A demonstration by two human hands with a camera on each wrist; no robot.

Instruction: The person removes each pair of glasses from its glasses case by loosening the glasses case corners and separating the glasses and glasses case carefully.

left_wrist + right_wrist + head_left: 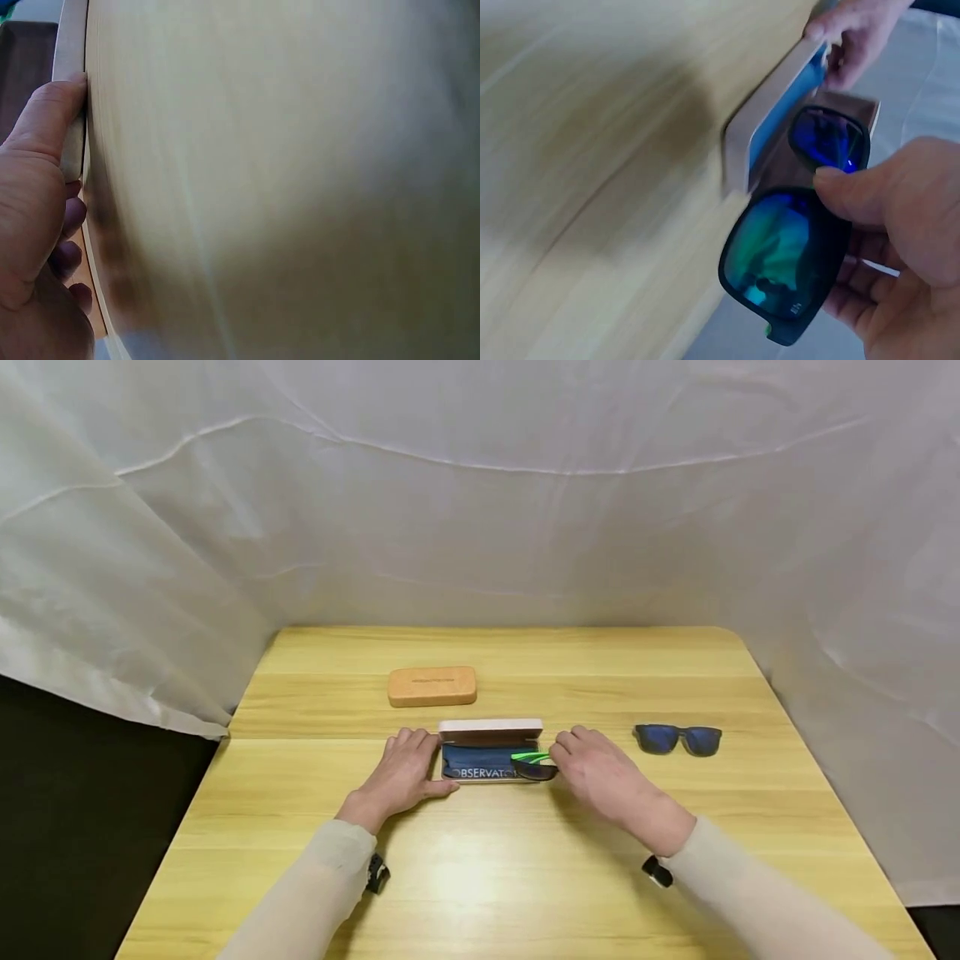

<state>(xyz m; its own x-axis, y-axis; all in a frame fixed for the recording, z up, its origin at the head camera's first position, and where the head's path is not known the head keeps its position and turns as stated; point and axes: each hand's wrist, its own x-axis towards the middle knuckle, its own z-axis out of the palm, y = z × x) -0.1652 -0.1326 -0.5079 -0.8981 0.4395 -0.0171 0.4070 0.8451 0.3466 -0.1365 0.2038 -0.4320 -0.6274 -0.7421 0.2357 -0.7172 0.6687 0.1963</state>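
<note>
An open glasses case [491, 725] sits mid-table with its lid raised at the back. Inside it lies a dark blue cloth [476, 758] with white lettering. My left hand [401, 770] grips the case's left end, the thumb along its front wall [70, 45] and the fingers behind. At the right end, my right hand [600, 777] pinches sunglasses [769, 247] with green temples and mirrored blue-green lenses. In the right wrist view, the thumb [855, 193] is at the bridge between the lenses. The sunglasses overlap the case's right part in the head view.
A closed tan glasses case [432, 686] lies farther back, left of centre. Dark sunglasses with blue lenses [678, 740] rest on the wooden table [465, 877] to the right. White cloth [480, 527] hangs behind and beside the table.
</note>
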